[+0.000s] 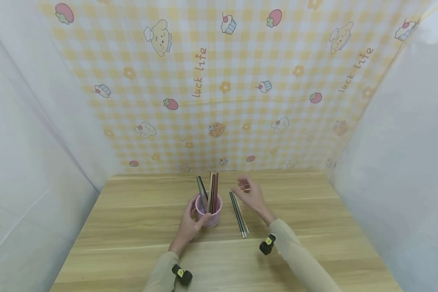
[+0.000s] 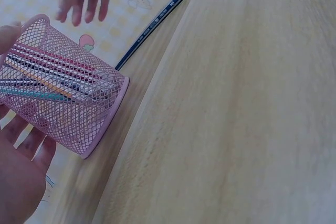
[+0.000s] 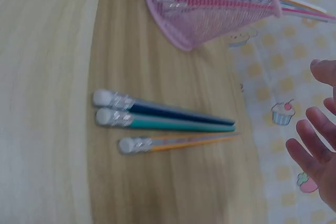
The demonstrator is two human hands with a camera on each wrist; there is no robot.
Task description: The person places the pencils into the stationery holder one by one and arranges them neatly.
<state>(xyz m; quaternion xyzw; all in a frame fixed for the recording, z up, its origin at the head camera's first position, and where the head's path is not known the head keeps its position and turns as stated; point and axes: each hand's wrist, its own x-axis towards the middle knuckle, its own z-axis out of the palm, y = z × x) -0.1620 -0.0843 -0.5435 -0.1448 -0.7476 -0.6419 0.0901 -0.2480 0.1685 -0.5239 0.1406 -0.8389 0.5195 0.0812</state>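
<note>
Pale sleeves (image 1: 303, 257) lay nearest, over the table (image 1: 131, 227). Checked cloth (image 1: 219, 109) hung behind the upright pink cup (image 1: 213, 220), which the left hand (image 1: 188, 227) gripped. Right of the cup, three pencils (image 1: 239, 213) lay lengthwise towards the cloth, erasers (image 3: 106, 98) nearer the sleeves, beside the relaxed right hand (image 1: 252, 197).

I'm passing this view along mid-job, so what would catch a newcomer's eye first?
Probably the yellow checked backdrop with cartoon prints, behind the wooden table. Next, the pink mesh cup of upright and leaning pencils, gripped by the left hand. To its right lie three loose pencils, the empty right hand near their tips.
</note>
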